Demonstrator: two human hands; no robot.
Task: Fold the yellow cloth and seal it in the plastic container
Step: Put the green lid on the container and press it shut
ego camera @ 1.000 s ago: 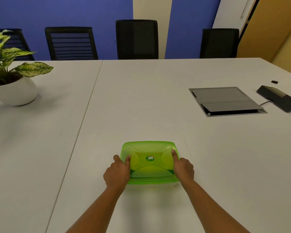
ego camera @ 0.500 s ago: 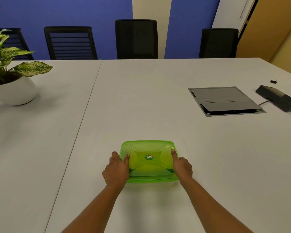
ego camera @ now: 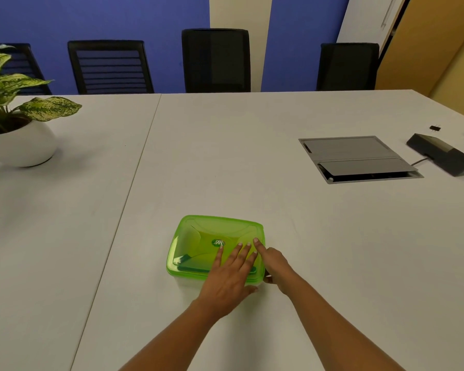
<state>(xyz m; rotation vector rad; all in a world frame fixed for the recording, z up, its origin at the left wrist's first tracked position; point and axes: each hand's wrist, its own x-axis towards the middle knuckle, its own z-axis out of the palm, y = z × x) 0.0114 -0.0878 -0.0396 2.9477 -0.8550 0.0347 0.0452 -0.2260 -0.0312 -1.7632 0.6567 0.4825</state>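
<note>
A plastic container with a translucent green lid stands on the white table in front of me. The lid is on the container, and something yellow-green shows dimly through it; I cannot make out the cloth itself. My left hand lies flat on the lid's near right part, fingers spread. My right hand is at the container's right side, its index finger stretched along the lid's right edge and its thumb at the near right corner.
A potted plant in a white bowl stands at the far left. A grey cable hatch is set in the table at the right, with a dark device beyond it. Black chairs line the far edge.
My left hand has moved from the container's left side across onto the right part of the lid, fingers flat. My right hand stays at the right edge.
</note>
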